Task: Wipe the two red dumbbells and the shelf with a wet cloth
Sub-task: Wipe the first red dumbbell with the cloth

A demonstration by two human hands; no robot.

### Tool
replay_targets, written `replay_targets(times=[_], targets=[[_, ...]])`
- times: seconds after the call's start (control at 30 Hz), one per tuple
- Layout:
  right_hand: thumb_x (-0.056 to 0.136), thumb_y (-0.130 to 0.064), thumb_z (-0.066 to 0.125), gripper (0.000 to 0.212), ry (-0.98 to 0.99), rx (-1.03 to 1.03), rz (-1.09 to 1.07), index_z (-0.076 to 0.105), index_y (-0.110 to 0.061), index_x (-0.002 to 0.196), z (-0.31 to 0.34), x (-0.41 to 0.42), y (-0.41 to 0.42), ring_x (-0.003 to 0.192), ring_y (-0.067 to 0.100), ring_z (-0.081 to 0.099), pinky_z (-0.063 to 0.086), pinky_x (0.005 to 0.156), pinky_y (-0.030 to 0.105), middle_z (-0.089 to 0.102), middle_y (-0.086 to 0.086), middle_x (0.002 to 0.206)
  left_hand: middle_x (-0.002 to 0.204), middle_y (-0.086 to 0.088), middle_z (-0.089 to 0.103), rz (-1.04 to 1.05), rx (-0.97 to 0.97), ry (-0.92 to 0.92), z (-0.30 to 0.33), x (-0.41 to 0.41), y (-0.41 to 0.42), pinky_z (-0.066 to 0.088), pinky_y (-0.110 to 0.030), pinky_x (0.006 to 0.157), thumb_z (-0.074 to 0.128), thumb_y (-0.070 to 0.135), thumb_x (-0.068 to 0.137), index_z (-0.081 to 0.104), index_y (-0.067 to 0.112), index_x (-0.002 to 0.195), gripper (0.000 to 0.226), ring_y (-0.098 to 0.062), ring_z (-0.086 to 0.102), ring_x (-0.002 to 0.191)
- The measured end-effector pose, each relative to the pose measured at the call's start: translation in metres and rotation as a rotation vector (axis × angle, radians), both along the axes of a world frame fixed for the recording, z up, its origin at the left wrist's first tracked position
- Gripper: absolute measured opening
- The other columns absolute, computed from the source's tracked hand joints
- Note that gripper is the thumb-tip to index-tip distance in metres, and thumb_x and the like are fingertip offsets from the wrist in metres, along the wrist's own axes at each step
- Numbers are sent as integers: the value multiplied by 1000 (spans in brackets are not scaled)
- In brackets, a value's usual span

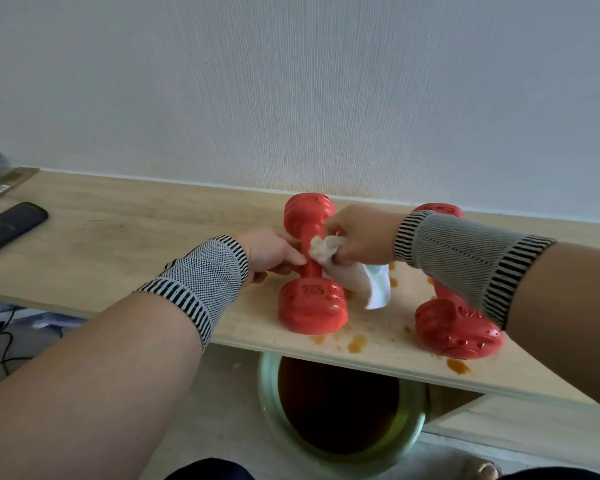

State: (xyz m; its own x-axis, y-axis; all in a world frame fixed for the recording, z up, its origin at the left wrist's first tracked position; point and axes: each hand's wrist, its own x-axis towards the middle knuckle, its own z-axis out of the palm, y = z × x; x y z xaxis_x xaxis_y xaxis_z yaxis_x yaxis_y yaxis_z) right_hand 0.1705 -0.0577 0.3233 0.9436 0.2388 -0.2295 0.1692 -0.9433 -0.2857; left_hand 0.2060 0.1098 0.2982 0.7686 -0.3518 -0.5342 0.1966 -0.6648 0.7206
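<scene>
Gripping one cloth, right hand, left hand holding left dumbbell, second dumbbell, one shelf

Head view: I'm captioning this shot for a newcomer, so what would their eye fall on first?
Two red dumbbells on the pale wooden shelf: the left dumbbell at centre, the right dumbbell partly behind the right forearm. The right hand rubs a crumpled white cloth on the left one's handle while the left hand steadies it. Orange-brown spots dot the shelf's near edge.
</scene>
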Motion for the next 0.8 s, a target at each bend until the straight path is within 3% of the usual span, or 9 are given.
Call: replay_targets(times=[0.1, 0.2, 0.33, 0.43, 0.53, 0.63, 0.7, 0.8], targets=[[77, -17, 65, 11, 75, -21, 36, 56, -22, 82, -4, -5, -2, 66, 7, 45, 37, 63, 26, 48, -8, 72, 77, 9, 65, -11, 7, -7, 1, 0, -3, 25, -26, 60, 63, 17, 88, 71, 23, 106, 20, -6, 50, 68], [82, -16, 58, 8, -28, 5, -76, 60, -18, 89, -6, 5, -3, 81, 18, 53, 43, 69, 28, 55, -1, 85, 78, 8, 64, -19, 10, 1, 3, -3, -6, 24, -25, 58, 61, 17, 88, 70, 20, 112, 25, -6, 49, 66], [86, -14, 51, 23, -107, 11, -225, 61, -13, 107, -8, 13, 3, 88, 22, 56, 49, 73, 31, 58, 4, 100, 72, 7, 65, 24, 6, -4, 3, -3, -8, 22, -23, 55, 60, 19, 87, 69, 16, 113, 27, -6, 50, 61], [85, -16, 52, 7, -85, 24, -130, 58, -19, 87, -10, 8, -1, 79, 20, 54, 42, 62, 26, 56, 0, 87, 72, 7, 63, 24, 23, 16, 4, -1, -10, 24, -24, 54, 65, 28, 86, 69, 20, 107, 22, -6, 51, 62], [80, -18, 61, 25, 29, 7, -43, 45, -27, 64, -7, 4, -11, 64, 9, 46, 32, 53, 23, 48, -8, 70, 73, 8, 59, -24, 37, 60, 4, 0, -16, 25, -24, 55, 70, 28, 84, 64, 25, 93, 11, -4, 50, 63], [79, -17, 63, 5, 43, 69, -76, 61, -20, 77, -5, -2, -20, 75, 15, 54, 44, 65, 28, 58, -4, 78, 64, 8, 58, -3, 16, 91, 6, -2, -25, 32, -17, 43, 68, 17, 86, 61, 22, 87, 9, 0, 53, 48], [80, -17, 63, 12, 27, 111, -112, 67, -16, 91, 0, -7, -26, 81, 16, 56, 47, 75, 31, 62, 0, 85, 54, 9, 59, 29, 1, 95, 7, -4, -28, 29, -12, 34, 67, 12, 86, 60, 21, 81, 12, 2, 52, 38], [81, -18, 61, 13, 7, 120, -113, 68, -17, 91, 7, -17, -32, 79, 16, 58, 49, 74, 32, 62, -1, 83, 61, 8, 63, 31, 20, 72, 13, -9, -31, 24, -18, 46, 72, 14, 81, 62, 22, 82, 13, -1, 56, 52]])
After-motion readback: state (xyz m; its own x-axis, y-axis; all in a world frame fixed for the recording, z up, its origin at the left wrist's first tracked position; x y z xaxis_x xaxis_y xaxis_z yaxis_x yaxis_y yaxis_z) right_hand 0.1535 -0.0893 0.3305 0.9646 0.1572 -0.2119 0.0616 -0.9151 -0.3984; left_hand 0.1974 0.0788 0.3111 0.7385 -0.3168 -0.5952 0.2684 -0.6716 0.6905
